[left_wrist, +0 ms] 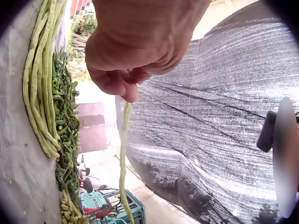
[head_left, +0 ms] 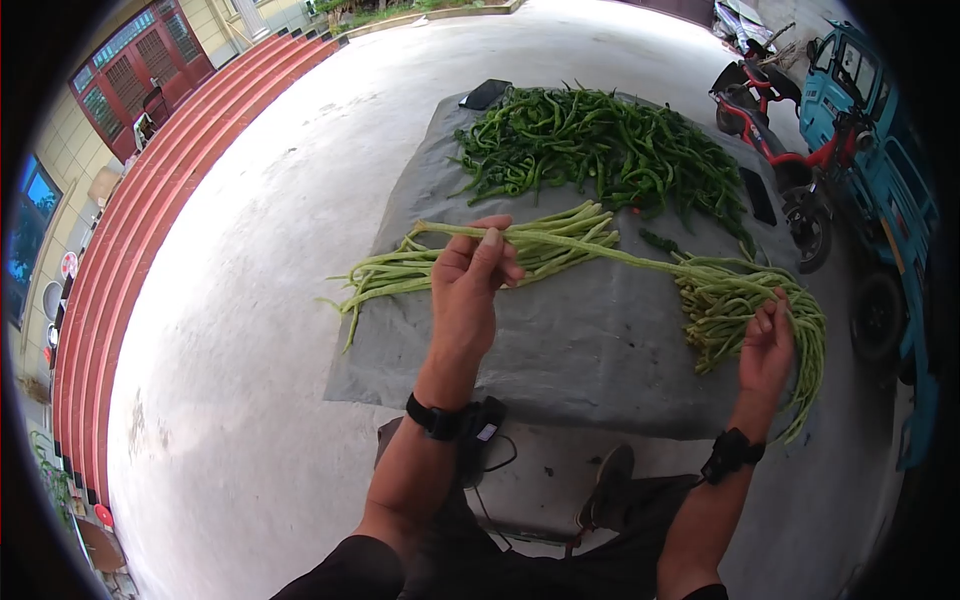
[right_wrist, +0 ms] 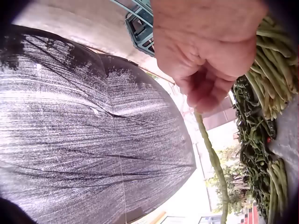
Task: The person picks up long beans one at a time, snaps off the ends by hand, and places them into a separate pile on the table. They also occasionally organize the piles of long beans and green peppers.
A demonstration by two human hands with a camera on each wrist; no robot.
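Left hand raised over gray cloth, fingertips pinched on 1 long bean near its left end. Right hand low at right, fingers curled round the same bean's far end, just beside right bean pile. Bean stretched between the 2 hands, above the cloth and crossing over left bean pile. Wrist views confirm both grips: bean emerging from closed fingers of left hand and right hand.

Green pepper heap at far end of cloth, apart from both bean piles. Scooter and blue vehicle parked at right edge, red steps at left.

Risks, judged from this stance:
1. Snap mid-span if pulled taut; thin pod, 2 end grips only, no support between.
2. Slip from left fingertips; light pinch near the tip, likely drop onto left pile.
3. Snag on right pile; right hand close against the loose pods there, possible drag of extras off the cloth edge.
4. Contact with bare concrete at right, where pile already overhangs cloth border.
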